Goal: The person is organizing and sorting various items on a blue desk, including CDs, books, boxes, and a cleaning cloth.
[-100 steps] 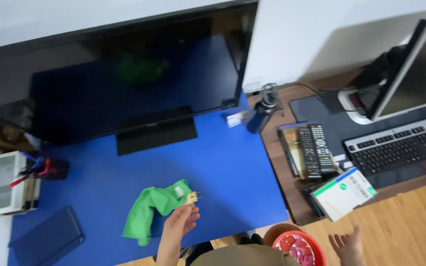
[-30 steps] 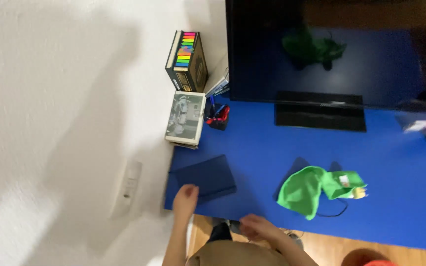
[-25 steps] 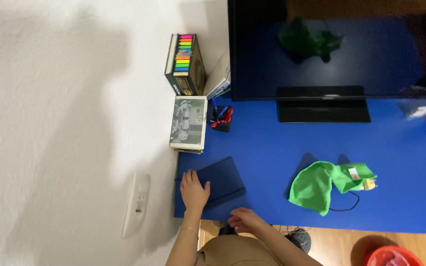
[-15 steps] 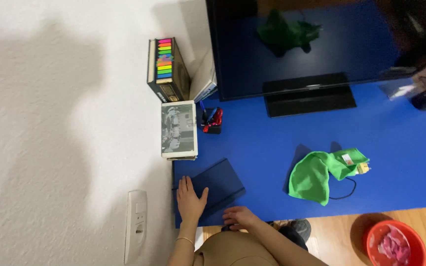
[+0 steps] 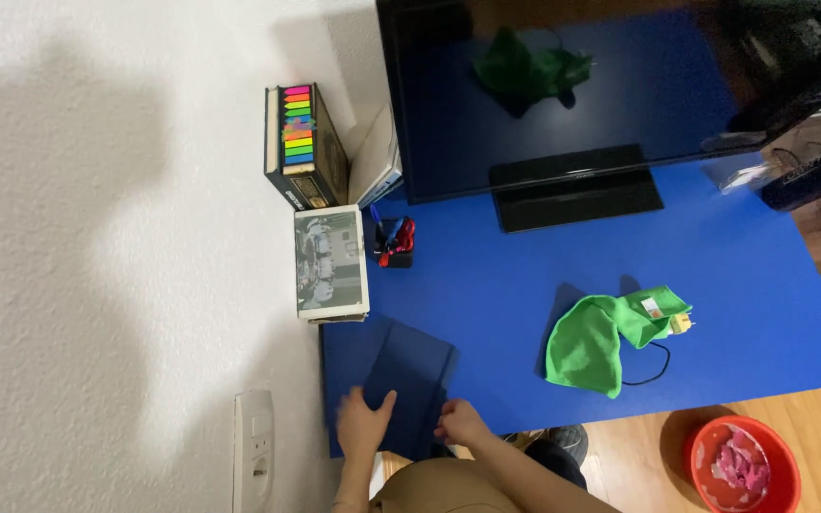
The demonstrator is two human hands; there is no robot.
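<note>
On blue desk [image 5: 734,285], dark notebook [image 5: 415,370], white wall [image 5: 97,237]

My left hand [image 5: 363,424] flat on the dark blue notebook [image 5: 409,385], my right hand [image 5: 461,424] at its near edge, green cloth [image 5: 589,344] nearby on the blue desk [image 5: 753,285].

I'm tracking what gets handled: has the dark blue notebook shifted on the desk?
Yes. The dark blue notebook has turned, its far end swinging toward the white book stack.

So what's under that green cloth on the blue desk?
A thin black cord loops out from beneath the green cloth, with a small yellow piece at its edge. Anything else under it is covered.
</note>
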